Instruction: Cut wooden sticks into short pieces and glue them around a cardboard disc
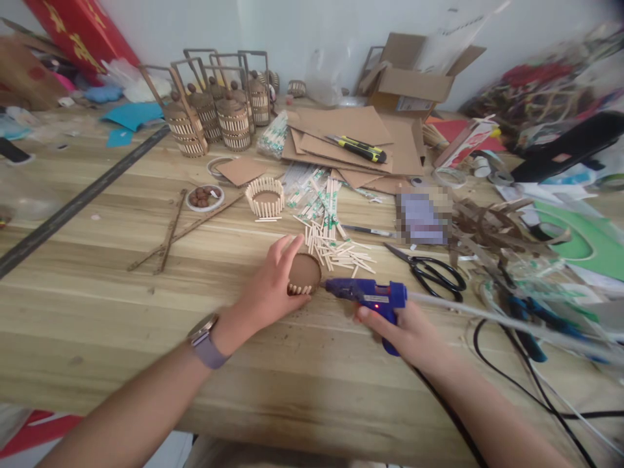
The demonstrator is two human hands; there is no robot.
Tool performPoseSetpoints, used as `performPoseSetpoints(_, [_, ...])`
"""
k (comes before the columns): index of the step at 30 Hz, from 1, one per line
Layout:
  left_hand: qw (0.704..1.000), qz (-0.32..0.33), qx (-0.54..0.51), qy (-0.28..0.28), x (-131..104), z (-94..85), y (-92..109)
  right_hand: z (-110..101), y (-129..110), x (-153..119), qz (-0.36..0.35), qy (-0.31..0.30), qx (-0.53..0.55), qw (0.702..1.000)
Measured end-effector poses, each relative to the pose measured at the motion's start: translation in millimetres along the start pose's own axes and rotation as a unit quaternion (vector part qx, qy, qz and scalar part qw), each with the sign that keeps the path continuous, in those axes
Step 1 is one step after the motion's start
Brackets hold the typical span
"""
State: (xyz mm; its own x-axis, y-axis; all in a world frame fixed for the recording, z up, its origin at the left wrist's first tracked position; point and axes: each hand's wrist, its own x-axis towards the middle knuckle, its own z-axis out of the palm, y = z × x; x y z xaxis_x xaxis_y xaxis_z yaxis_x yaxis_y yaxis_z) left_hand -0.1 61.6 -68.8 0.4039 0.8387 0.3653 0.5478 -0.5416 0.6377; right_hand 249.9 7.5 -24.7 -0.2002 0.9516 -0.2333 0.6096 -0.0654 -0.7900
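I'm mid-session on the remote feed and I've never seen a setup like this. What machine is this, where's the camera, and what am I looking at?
There's no machine here: these are a person's bare hands. The single picture comes from a camera worn on the head, looking forward and down.

The left hand has its thumb and fingers around the edge of a round brown piece, which has short sticks along its near rim. The right hand grips a blue glue gun, its nozzle at that piece's right edge.

On the wooden table beyond lie loose sticks, black scissors, a ring of upright sticks and several handled wooden containers.
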Motion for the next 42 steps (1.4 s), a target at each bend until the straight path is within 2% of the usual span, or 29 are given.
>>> performPoseSetpoints(2, [1.000, -0.002, -0.006, -0.003, -0.1, -0.5, -0.5, -11.3, -3.3, -1.6, 0.033, -0.104, 0.076, 0.991])
performPoseSetpoints(5, [1.000, -0.004, -0.013, -0.007, -0.6, -1.1, -1.1, -22.6, -5.8, -4.5, 0.098, -0.236, 0.167, 0.952])
performPoseSetpoints(7, [1.000, -0.003, -0.007, -0.005, -0.7, -1.2, -1.4, -24.6, -6.2, -6.2, 0.138, -0.271, 0.164, 0.939])
performPoseSetpoints(9, [1.000, -0.004, 0.000, -0.005, -0.6, -1.2, -1.5, -24.3, -6.8, -7.8, 0.141, -0.281, 0.097, 0.944])
performPoseSetpoints(12, [1.000, -0.010, 0.002, -0.009, -0.1, -1.4, -0.9, -25.8, -10.2, -10.2, 0.086, -0.271, -0.094, 0.954])
performPoseSetpoints(14, [1.000, -0.014, 0.000, -0.013, 0.2, -1.7, -0.2, -29.7, -14.3, -10.5, 0.049, -0.225, -0.241, 0.943])
performPoseSetpoints(16, [1.000, -0.019, 0.000, -0.019, 0.5, -2.1, 0.3, -34.6, -19.3, -7.2, 0.008, -0.169, -0.336, 0.927])
performPoseSetpoints(19, [1.000, -0.016, 0.006, -0.021, 1.0, -2.6, 0.8, -38.8, -26.4, 8.7, -0.096, -0.090, -0.384, 0.914])
performPoseSetpoints(21, [1.000, -0.001, 0.017, -0.018, 1.5, -2.8, 1.0, -37.6, -28.4, 25.2, -0.180, -0.018, -0.411, 0.893])
performPoseSetpoints(22, [1.000, 0.006, 0.023, -0.015, 1.8, -2.9, 1.0, -36.1, -28.2, 33.8, -0.220, -0.006, -0.422, 0.879])
performPoseSetpoints(24, [0.999, 0.014, 0.032, -0.010, 2.2, -3.0, 1.1, -32.0, -25.3, 48.6, -0.279, -0.031, -0.436, 0.855])
performPoseSetpoints(26, [0.999, 0.015, 0.037, -0.008, 2.5, -3.0, 1.2, -27.7, -19.8, 57.6, -0.307, -0.054, -0.446, 0.839])
performPoseSetpoints(29, [0.999, 0.016, 0.037, -0.010, 2.7, -3.1, 1.5, -22.0, -10.0, 61.4, -0.314, -0.043, -0.465, 0.826])
performPoseSetpoints(33, [0.999, 0.013, 0.037, -0.012, 2.6, -3.0, 1.8, -15.7, -2.3, 61.5, -0.281, -0.015, -0.475, 0.834])
performPoseSetpoints(37, [0.999, 0.013, 0.038, -0.011, 2.2, -2.7, 1.7, -16.3, -6.5, 60.8, -0.243, -0.045, -0.458, 0.854])
performPoseSetpoints(42, [1.000, 0.011, 0.025, -0.013, 1.6, -2.1, 0.9, -23.1, -15.3, 56.8, -0.219, -0.100, -0.380, 0.893])
